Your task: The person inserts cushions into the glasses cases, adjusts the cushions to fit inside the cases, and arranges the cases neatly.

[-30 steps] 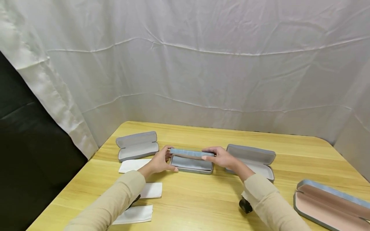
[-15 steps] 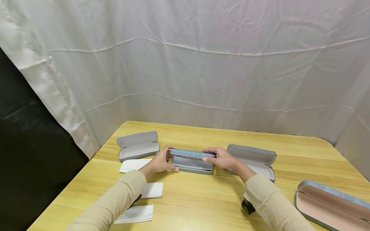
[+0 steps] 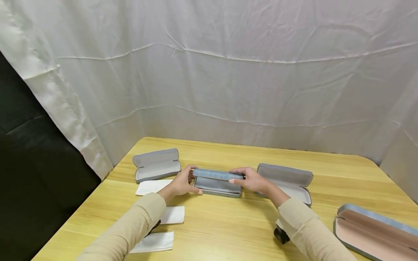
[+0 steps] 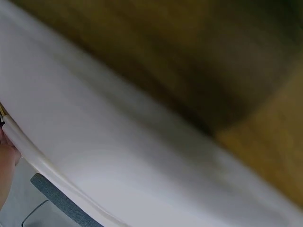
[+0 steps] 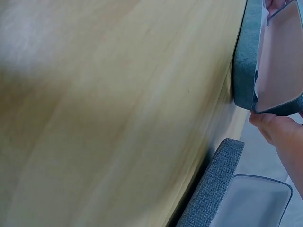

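A blue glasses case [image 3: 213,174] lies in the middle of the table in the head view, its lid partly lowered over the base. A flat grey-blue lining or cloth [image 3: 215,184] shows inside the base. My left hand [image 3: 180,182] grips the case's left end, thumb low at the front and fingers behind. My right hand [image 3: 251,179] pinches the lid's right end, thumb in front and fingers over the back. In the right wrist view the thumb lies at the case's end and the lid's pink lining [image 5: 281,61] shows.
An open grey glasses case [image 3: 156,168] stands at the back left, another grey case [image 3: 285,175] right of my right hand. A pink-lined open case [image 3: 375,235] lies front right. Folded white cloths, including the nearest cloth [image 3: 155,242], lie along the left of the wooden table [image 3: 222,228].
The middle case's lid has tilted down a little, so its pink lining no longer shows in the head view. Both hands stay almost in place.
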A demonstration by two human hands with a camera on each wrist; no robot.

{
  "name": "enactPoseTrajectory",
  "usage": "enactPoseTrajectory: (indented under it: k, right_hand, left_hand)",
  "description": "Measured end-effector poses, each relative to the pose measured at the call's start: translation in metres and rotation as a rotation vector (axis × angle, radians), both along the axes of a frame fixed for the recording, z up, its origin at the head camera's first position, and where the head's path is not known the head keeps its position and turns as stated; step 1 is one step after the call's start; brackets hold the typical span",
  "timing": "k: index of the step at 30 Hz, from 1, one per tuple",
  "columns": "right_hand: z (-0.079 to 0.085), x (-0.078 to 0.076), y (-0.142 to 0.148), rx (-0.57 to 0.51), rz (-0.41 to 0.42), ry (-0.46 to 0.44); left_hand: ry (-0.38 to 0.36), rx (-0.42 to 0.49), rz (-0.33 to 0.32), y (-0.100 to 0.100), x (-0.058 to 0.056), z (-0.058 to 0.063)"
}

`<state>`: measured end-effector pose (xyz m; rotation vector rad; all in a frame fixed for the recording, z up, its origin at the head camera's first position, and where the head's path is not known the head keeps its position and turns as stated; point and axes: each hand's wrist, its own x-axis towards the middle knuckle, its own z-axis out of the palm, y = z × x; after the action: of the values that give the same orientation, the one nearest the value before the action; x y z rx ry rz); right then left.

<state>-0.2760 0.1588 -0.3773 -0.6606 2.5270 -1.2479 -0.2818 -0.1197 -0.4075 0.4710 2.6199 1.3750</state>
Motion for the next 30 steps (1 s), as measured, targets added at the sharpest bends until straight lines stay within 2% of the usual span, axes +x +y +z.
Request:
enactPoseTrajectory:
  k: [10, 18, 30]
  right_hand:
    - [-0.003, 0.003, -0.002, -0.002, -0.027, 0.026]
    - [-0.01, 0.01, -0.005, 0.161, 0.011, 0.224]
    - [-0.012, 0.012, -0.007, 0.161, -0.006, 0.241]
  left_hand:
    - [0.006, 0.004, -0.013, 0.0, 0.001, 0.001]
    - [0.046, -0.049, -0.008, 0.001, 0.003, 0.0]
    - [0.073, -0.071, -0.028, 0.002, 0.003, 0.0]
